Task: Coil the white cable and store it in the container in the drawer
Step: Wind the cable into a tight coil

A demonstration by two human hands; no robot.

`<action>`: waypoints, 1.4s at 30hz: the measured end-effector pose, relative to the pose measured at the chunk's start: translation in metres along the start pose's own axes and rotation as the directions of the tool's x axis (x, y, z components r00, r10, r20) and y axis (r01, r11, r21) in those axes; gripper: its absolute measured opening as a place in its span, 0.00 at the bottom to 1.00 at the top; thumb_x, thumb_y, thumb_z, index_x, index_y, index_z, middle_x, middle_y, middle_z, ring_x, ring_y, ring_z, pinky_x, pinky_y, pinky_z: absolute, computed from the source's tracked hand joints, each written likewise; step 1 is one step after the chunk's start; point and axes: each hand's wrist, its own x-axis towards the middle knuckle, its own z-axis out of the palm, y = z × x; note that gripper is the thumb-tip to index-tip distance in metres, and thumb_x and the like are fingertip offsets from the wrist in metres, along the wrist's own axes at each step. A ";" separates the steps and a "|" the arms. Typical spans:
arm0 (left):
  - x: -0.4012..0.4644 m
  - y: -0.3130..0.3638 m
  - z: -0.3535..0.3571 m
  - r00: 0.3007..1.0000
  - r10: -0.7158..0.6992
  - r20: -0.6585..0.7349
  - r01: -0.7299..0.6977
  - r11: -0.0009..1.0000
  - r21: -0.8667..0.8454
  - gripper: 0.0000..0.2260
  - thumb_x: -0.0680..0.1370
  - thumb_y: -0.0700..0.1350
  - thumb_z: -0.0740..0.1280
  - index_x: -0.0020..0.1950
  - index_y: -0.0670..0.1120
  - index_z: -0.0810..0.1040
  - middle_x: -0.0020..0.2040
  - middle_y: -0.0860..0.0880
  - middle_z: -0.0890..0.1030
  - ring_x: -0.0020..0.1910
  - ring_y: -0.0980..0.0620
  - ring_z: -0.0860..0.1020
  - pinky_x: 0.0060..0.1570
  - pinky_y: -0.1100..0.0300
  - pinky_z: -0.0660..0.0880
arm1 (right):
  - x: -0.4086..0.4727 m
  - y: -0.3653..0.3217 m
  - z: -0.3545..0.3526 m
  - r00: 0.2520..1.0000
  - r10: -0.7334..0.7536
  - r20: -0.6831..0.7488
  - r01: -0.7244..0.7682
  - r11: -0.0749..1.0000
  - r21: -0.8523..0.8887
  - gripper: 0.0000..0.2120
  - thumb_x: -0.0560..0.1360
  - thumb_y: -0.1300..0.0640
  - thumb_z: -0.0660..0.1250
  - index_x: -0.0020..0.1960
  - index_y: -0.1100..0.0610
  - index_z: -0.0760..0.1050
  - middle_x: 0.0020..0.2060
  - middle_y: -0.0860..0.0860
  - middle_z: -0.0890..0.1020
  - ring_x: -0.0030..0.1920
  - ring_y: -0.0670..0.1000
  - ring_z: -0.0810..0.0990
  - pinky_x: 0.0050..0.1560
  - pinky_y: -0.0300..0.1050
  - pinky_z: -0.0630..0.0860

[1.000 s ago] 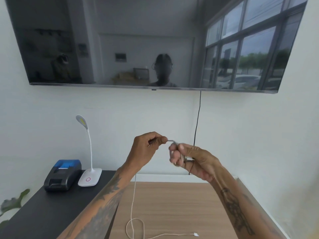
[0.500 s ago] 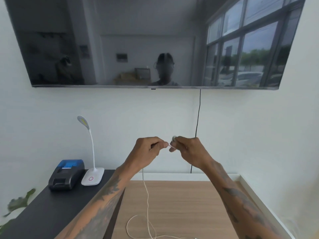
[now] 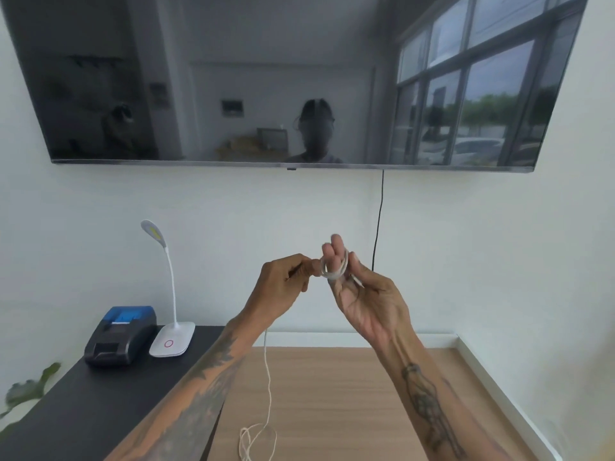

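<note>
The thin white cable [image 3: 268, 387] runs up from a loose heap on the wooden desk top [image 3: 332, 410] to my hands, held in front of the wall. My left hand [image 3: 286, 281] pinches the cable between thumb and fingers. My right hand [image 3: 362, 294] is palm up with two fingers raised, and a few small loops of the cable [image 3: 332, 276] are wound around those fingers. The two hands almost touch. No drawer or container is in view.
A black side table [image 3: 83, 410] at left carries a black and blue printer [image 3: 121, 334] and a white gooseneck lamp [image 3: 171, 341]. A big dark TV [image 3: 286, 78] hangs on the wall above, with a black cord [image 3: 377, 227] dropping behind my right hand. Plant leaves [image 3: 26, 390] show at far left.
My right hand has turned palm up and raised two fingers, and cable loops now sit around them. The slack on the desk has gathered into a smaller heap and its far end has left view.
</note>
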 end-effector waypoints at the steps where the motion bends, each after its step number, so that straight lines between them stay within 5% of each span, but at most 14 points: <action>1: -0.001 0.000 0.002 1.000 -0.003 0.008 0.003 1.000 0.000 0.15 0.82 0.46 0.64 0.38 0.60 0.82 0.26 0.57 0.75 0.25 0.59 0.69 0.27 0.71 0.64 | 0.006 0.001 0.004 0.998 -0.054 0.022 0.053 0.998 0.044 0.15 0.77 0.72 0.63 0.62 0.75 0.76 0.62 0.63 0.81 0.63 0.62 0.81 0.64 0.51 0.79; 4: -0.007 -0.002 0.007 0.999 0.007 0.051 -0.007 1.000 -0.007 0.10 0.82 0.50 0.66 0.43 0.53 0.84 0.26 0.55 0.75 0.25 0.59 0.69 0.28 0.72 0.65 | 0.027 -0.003 0.013 0.952 -0.306 0.011 0.287 0.879 -0.382 0.16 0.84 0.66 0.54 0.68 0.69 0.72 0.67 0.60 0.78 0.69 0.57 0.76 0.73 0.49 0.68; 7: -0.009 -0.001 0.004 0.997 0.014 0.070 -0.015 1.000 0.024 0.10 0.82 0.51 0.66 0.45 0.50 0.84 0.27 0.53 0.74 0.25 0.59 0.68 0.28 0.72 0.65 | 0.040 -0.005 0.008 0.833 -0.526 0.171 0.218 0.028 -0.976 0.13 0.86 0.61 0.54 0.65 0.58 0.73 0.67 0.50 0.79 0.68 0.45 0.76 0.69 0.34 0.67; 10: -0.004 0.001 -0.009 0.997 0.012 0.073 -0.018 0.996 0.083 0.09 0.82 0.47 0.65 0.46 0.50 0.84 0.27 0.53 0.73 0.25 0.58 0.67 0.28 0.71 0.65 | 0.046 -0.009 -0.005 0.910 -0.317 0.267 0.113 -0.430 -0.896 0.10 0.85 0.63 0.55 0.58 0.64 0.73 0.59 0.53 0.83 0.56 0.35 0.78 0.54 0.25 0.71; 14: 0.002 -0.002 -0.033 0.996 0.050 0.077 -0.063 0.983 0.173 0.06 0.80 0.47 0.68 0.44 0.52 0.82 0.27 0.58 0.76 0.29 0.51 0.73 0.31 0.64 0.68 | 0.043 -0.011 -0.008 0.997 -0.075 0.020 -0.025 -0.555 -0.832 0.17 0.85 0.50 0.54 0.49 0.60 0.76 0.40 0.49 0.88 0.42 0.45 0.82 0.45 0.46 0.77; 16: 0.006 -0.001 -0.041 0.998 0.061 0.018 -0.063 0.986 0.155 0.05 0.78 0.51 0.71 0.44 0.51 0.81 0.30 0.56 0.79 0.33 0.45 0.75 0.32 0.58 0.71 | 0.038 -0.015 -0.009 0.996 -0.025 -0.084 -0.087 -0.423 -0.902 0.20 0.84 0.46 0.56 0.48 0.59 0.78 0.35 0.49 0.87 0.43 0.49 0.83 0.50 0.45 0.77; 20: 0.011 0.001 -0.041 0.992 0.113 -0.053 -0.108 0.989 0.098 0.09 0.74 0.51 0.75 0.41 0.46 0.83 0.38 0.46 0.83 0.38 0.44 0.79 0.39 0.51 0.75 | 0.027 -0.019 -0.008 0.980 0.164 -0.113 -0.146 0.209 -0.967 0.16 0.84 0.53 0.58 0.48 0.64 0.76 0.35 0.56 0.76 0.42 0.54 0.81 0.50 0.44 0.76; 26: 0.005 0.007 -0.023 0.991 0.086 -0.098 -0.090 0.995 -0.045 0.13 0.75 0.54 0.70 0.43 0.45 0.85 0.36 0.49 0.83 0.34 0.58 0.74 0.36 0.68 0.69 | 0.013 -0.007 0.004 0.986 0.123 -0.114 -0.158 0.908 -0.387 0.08 0.75 0.66 0.68 0.42 0.68 0.84 0.41 0.58 0.81 0.38 0.57 0.85 0.45 0.45 0.83; 29: -0.003 0.008 -0.012 0.992 0.104 -0.070 -0.106 0.994 -0.029 0.09 0.78 0.47 0.70 0.50 0.43 0.86 0.34 0.54 0.81 0.32 0.62 0.72 0.35 0.71 0.67 | 0.016 -0.001 0.011 0.998 0.057 0.032 -0.056 0.998 -0.027 0.11 0.76 0.70 0.65 0.55 0.76 0.80 0.52 0.64 0.85 0.51 0.63 0.85 0.52 0.50 0.83; 32: -0.013 0.009 -0.001 0.996 0.084 -0.002 -0.084 0.996 -0.024 0.09 0.81 0.43 0.68 0.56 0.42 0.85 0.36 0.54 0.79 0.31 0.69 0.74 0.36 0.77 0.67 | 0.034 -0.001 0.020 0.983 -0.177 0.040 0.181 0.960 -0.214 0.16 0.84 0.66 0.53 0.65 0.72 0.74 0.64 0.60 0.81 0.65 0.58 0.80 0.65 0.48 0.76; 33: -0.016 0.008 0.002 0.997 0.080 0.016 -0.079 0.997 -0.023 0.09 0.81 0.43 0.67 0.57 0.41 0.84 0.39 0.57 0.79 0.33 0.72 0.75 0.37 0.79 0.68 | 0.039 0.000 0.023 0.956 -0.289 0.041 0.276 0.847 -0.454 0.16 0.85 0.64 0.52 0.65 0.69 0.74 0.65 0.56 0.81 0.66 0.55 0.79 0.68 0.46 0.73; 35: -0.018 0.008 0.002 0.996 0.079 0.042 -0.079 0.997 0.009 0.09 0.82 0.43 0.67 0.56 0.42 0.84 0.32 0.61 0.79 0.32 0.68 0.75 0.36 0.77 0.68 | 0.045 0.001 0.022 0.856 -0.499 0.135 0.301 0.268 -0.915 0.13 0.85 0.61 0.53 0.62 0.63 0.74 0.66 0.50 0.81 0.64 0.49 0.80 0.65 0.43 0.74; 38: -0.012 0.012 -0.009 0.991 0.127 0.042 -0.131 0.985 0.115 0.08 0.81 0.45 0.67 0.48 0.44 0.84 0.27 0.56 0.72 0.28 0.58 0.68 0.32 0.65 0.67 | 0.048 -0.003 0.012 0.835 -0.396 0.381 0.135 -0.525 -0.841 0.07 0.84 0.65 0.53 0.55 0.64 0.70 0.61 0.55 0.83 0.48 0.42 0.84 0.46 0.45 0.76; 42: 0.001 0.011 -0.037 0.986 0.160 0.038 -0.165 0.962 0.220 0.05 0.79 0.46 0.70 0.48 0.48 0.86 0.35 0.59 0.80 0.33 0.58 0.75 0.36 0.65 0.70 | 0.037 -0.008 0.004 0.980 -0.164 0.115 -0.003 -0.587 -0.809 0.13 0.85 0.56 0.55 0.49 0.60 0.74 0.38 0.50 0.87 0.42 0.54 0.83 0.44 0.44 0.77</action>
